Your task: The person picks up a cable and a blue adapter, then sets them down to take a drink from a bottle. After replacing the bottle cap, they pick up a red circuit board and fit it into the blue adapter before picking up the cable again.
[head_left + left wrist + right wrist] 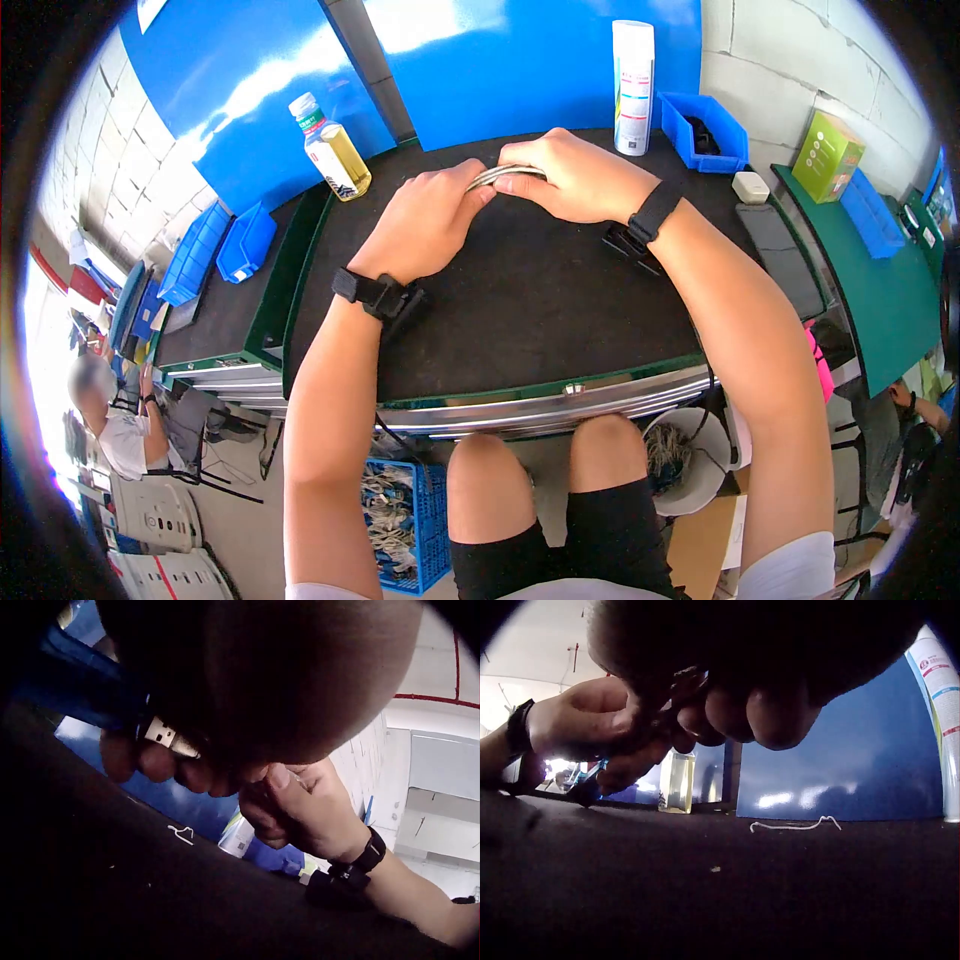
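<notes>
Above the far half of the dark table mat, my left hand [425, 222] and right hand [572, 175] hold a coiled grey USB cable [507, 172] between them. Its strands bow across the small gap between the two hands. Curled fingers of the left hand grip one end of the coil, and the cable's metal USB plug [161, 733] shows by them in the left wrist view. The right hand's thumb and fingers pinch the other end; most of the coil is hidden inside both hands. A thin white bent tie [795, 826] lies on the mat below.
An oil bottle [337, 158] stands back left, a spray can [632, 100] back right beside a blue bin [704, 140]. A small white box [750, 188] sits at the right edge. Below the table are a blue basket [430, 530] of cables and a white bucket [712, 455].
</notes>
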A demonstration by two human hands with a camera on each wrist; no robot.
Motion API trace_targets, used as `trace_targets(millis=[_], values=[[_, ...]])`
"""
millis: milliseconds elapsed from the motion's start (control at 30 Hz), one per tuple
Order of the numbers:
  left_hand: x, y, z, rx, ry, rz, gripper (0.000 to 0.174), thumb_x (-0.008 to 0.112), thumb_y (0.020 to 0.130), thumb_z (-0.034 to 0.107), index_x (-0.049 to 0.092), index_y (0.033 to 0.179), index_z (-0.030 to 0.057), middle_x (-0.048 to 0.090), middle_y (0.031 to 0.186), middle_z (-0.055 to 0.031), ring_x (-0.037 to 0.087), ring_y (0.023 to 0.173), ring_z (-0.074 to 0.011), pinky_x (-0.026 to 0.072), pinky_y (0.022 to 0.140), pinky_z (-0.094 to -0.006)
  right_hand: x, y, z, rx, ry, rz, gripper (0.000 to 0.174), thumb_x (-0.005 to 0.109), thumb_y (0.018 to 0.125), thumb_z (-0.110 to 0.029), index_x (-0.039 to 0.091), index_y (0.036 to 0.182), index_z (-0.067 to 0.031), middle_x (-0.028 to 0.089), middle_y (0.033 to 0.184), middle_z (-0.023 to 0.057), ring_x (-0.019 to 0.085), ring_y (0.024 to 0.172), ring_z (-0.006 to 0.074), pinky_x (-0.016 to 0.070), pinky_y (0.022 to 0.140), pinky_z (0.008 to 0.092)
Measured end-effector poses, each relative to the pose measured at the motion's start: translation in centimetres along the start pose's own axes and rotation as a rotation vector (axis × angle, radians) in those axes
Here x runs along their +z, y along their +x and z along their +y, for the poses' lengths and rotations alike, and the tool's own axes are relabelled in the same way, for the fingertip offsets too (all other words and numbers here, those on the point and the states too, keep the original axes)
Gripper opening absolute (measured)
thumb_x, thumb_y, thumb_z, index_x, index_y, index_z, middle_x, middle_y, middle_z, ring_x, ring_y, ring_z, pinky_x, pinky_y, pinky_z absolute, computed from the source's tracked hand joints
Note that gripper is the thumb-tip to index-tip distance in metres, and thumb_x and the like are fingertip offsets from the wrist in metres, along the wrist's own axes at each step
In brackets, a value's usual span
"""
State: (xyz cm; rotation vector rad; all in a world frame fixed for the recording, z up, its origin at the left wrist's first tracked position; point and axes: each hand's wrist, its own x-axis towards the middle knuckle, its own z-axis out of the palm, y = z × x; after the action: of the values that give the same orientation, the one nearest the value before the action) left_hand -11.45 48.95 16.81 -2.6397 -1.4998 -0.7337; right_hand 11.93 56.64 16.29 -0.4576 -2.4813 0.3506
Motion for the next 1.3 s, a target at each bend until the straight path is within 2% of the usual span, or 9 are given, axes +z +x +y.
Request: trace_targets(millis=[200, 300, 400, 533, 767, 1033, 1133, 1200, 1300], values=[[-0.2, -0.3, 0.9, -0.015, 0.066, -0.011, 0.022, 0.064, 0.109, 0.022, 0.061, 0.115, 0.0014, 0.071, 0.097, -0.0296, 0.067, 0.098, -0.0535, 0.0507, 0.080, -0.0600, 0.4, 0.2, 0.5, -0.041, 0.022, 0.066, 0.025, 0.067, 0.109, -0.021, 0.071, 0.115, 0.0025, 0.075, 0.096, 0.0238, 0.070, 0.084, 0.0424, 0.0564, 0.077, 0.0445], [0.1, -0.4, 0.3, -0.004, 0.104, -0.030, 0.027, 0.063, 0.109, 0.024, 0.059, 0.115, -0.0024, 0.071, 0.099, -0.0322, 0.067, 0.100, -0.0541, 0.0508, 0.082, -0.0627, 0.6, 0.2, 0.4, 0.011, 0.077, 0.039, 0.022, 0.068, 0.106, -0.022, 0.074, 0.111, -0.0010, 0.077, 0.104, 0.0240, 0.073, 0.099, 0.0456, 0.0572, 0.085, 0.0500], [0.2, -0.5, 0.4, -0.063, 0.084, -0.070, 0.028, 0.059, 0.111, 0.025, 0.059, 0.116, -0.0017, 0.071, 0.096, -0.0315, 0.068, 0.097, -0.0531, 0.0514, 0.082, -0.0630, 0.8, 0.2, 1.5, -0.103, -0.051, 0.060, 0.027, 0.065, 0.110, -0.018, 0.073, 0.126, 0.0011, 0.076, 0.109, 0.0173, 0.072, 0.098, 0.0323, 0.0559, 0.088, 0.0390], [0.6, -0.9, 0.3, -0.042, 0.157, -0.032, 0.028, 0.055, 0.113, 0.026, 0.060, 0.114, -0.0016, 0.071, 0.092, -0.0302, 0.069, 0.093, -0.0520, 0.0522, 0.082, -0.0632, 0.2, 0.3, 3.1, 0.174, 0.209, 0.237, 0.043, 0.050, 0.116, -0.032, 0.076, 0.121, 0.0003, 0.078, 0.109, 0.0225, 0.075, 0.103, 0.0409, 0.0579, 0.090, 0.0462], [1.0, -0.8, -0.7, -0.145, 0.221, -0.050, 0.030, 0.052, 0.114, 0.026, 0.061, 0.109, -0.0025, 0.070, 0.092, -0.0304, 0.069, 0.094, -0.0521, 0.0522, 0.082, -0.0635, 1.8, -1.4, 7.7, 0.333, -0.194, 0.237, 0.021, 0.078, 0.096, -0.016, 0.080, 0.111, -0.0020, 0.080, 0.102, 0.0207, 0.077, 0.100, 0.0385, 0.0597, 0.090, 0.0480], [1.6, -0.2, -2.3, -0.136, -0.008, -0.056, 0.035, 0.050, 0.116, 0.028, 0.061, 0.105, -0.0031, 0.067, 0.095, -0.0313, 0.064, 0.097, -0.0554, 0.0489, 0.081, -0.0595, 0.7, -0.6, 6.6, 0.422, -0.158, 0.035, 0.010, 0.079, 0.091, -0.013, 0.082, 0.094, -0.0035, 0.080, 0.097, 0.0195, 0.078, 0.096, 0.0360, 0.0608, 0.086, 0.0470], [1.5, 0.1, -2.6, -0.106, -0.064, -0.006, 0.037, 0.052, 0.116, 0.030, 0.059, 0.100, -0.0024, 0.065, 0.086, -0.0257, 0.065, 0.083, -0.0468, 0.0493, 0.075, -0.0520, 0.7, -0.5, 5.8, 0.448, -0.173, 0.032, 0.008, 0.079, 0.088, -0.011, 0.081, 0.089, -0.0035, 0.080, 0.094, 0.0199, 0.079, 0.093, 0.0365, 0.0613, 0.085, 0.0468], [0.9, 0.3, -2.5, -0.168, -0.212, -0.088, 0.037, 0.052, 0.118, 0.033, 0.057, 0.097, 0.0022, 0.059, 0.078, -0.0116, 0.057, 0.070, -0.0249, 0.0468, 0.067, -0.0394, 0.8, -0.4, 5.4, 0.443, -0.175, 0.052, 0.008, 0.079, 0.087, -0.011, 0.081, 0.087, -0.0034, 0.080, 0.092, 0.0203, 0.079, 0.093, 0.0372, 0.0615, 0.084, 0.0469], [0.8, 0.4, -2.1, -0.226, -0.548, -0.086, 0.040, 0.052, 0.117, 0.032, 0.055, 0.091, 0.0022, 0.056, 0.074, -0.0063, 0.054, 0.069, -0.0212, 0.0460, 0.067, -0.0370, 1.1, -0.1, 4.2, 0.446, -0.099, 0.193, 0.010, 0.079, 0.086, -0.012, 0.081, 0.085, -0.0023, 0.079, 0.088, 0.0220, 0.079, 0.087, 0.0385, 0.0622, 0.084, 0.0467]])
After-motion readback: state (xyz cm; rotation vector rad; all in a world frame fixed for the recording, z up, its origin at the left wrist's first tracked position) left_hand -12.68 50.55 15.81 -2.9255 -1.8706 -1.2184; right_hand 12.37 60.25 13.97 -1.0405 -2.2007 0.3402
